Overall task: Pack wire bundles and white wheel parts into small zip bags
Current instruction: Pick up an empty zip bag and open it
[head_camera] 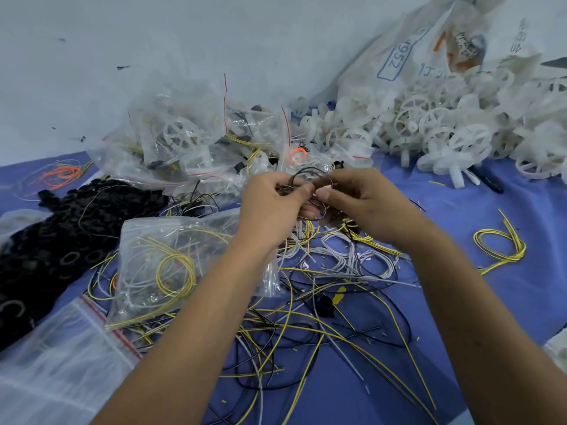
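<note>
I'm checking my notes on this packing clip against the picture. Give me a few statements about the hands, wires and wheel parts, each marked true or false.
1. Both hands hold a small coil of dark wire. True: the left hand and right hand pinch the dark wire coil between them.
2. The white wheel parts are heaped at the near left. False: the white wheel pile lies at the far right.
3. A zip bag holding yellow wire lies under the left forearm. True: the zip bag is there.
4. The table cover is red. False: the cover is blue.
5. The lone yellow wire loop lies inside a bag. False: the yellow loop lies bare on the cover.
</note>
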Motion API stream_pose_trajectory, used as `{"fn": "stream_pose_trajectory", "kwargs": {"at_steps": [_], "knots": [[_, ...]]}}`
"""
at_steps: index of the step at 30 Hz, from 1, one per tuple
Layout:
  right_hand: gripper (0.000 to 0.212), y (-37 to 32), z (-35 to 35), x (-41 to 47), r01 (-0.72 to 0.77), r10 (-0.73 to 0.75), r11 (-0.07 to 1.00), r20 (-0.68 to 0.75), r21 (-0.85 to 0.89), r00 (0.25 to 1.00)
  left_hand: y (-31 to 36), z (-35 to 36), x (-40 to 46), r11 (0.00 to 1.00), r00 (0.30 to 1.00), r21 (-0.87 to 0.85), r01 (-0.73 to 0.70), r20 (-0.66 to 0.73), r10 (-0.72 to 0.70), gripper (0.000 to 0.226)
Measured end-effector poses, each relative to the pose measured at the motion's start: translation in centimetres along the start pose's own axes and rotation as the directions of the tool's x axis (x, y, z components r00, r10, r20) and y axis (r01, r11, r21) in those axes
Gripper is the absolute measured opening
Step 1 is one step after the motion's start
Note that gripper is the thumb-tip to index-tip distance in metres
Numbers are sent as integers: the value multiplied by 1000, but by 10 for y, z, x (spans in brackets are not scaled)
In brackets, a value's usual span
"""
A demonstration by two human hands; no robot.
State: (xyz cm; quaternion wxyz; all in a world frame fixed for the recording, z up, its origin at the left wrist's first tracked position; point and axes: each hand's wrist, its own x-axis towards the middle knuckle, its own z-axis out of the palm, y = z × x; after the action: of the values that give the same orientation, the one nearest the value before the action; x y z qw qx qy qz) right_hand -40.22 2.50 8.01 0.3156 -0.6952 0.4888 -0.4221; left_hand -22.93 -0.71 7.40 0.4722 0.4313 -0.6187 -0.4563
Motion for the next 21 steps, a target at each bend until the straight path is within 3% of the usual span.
{"fn": "stream_pose_trajectory", "kwargs": {"at_steps": [3, 5, 8, 12, 14, 18, 19, 21], "knots": [[14, -9, 16, 9, 42, -36, 989, -43, 141, 998, 4, -16, 3, 998, 993, 22, -62, -100, 64, 15], [10, -10, 18, 15, 19, -21, 988, 17, 156, 1000, 4, -30, 5, 997, 986, 41, -64, -152, 69, 14], [6, -4, 16, 16, -53, 48, 998, 103, 43, 994, 2, -53, 6, 998, 974, 33, -45, -223, 51, 16], [23, 6, 15, 9, -115, 138, 980, 135, -163, 981, -7, -66, 0, 1000, 973, -19, -6, -231, 1, 14], [30, 10, 18, 9, -159, 181, 948, 57, -275, 982, -12, -64, -3, 1000, 974, -2, -2, -226, 2, 17], [40, 15, 29, 14, -231, 138, 949, -377, -213, 916, -18, -60, -4, 998, 978, 61, 16, -209, -3, 14], [42, 11, 32, 16, -209, 137, 965, -380, -157, 915, -18, -58, -4, 997, 980, 80, 15, -199, 1, 14], [42, 2, 43, 18, -190, 182, 982, -226, -13, 957, -18, -54, -5, 995, 984, 104, 1, -176, 18, 14]]}}
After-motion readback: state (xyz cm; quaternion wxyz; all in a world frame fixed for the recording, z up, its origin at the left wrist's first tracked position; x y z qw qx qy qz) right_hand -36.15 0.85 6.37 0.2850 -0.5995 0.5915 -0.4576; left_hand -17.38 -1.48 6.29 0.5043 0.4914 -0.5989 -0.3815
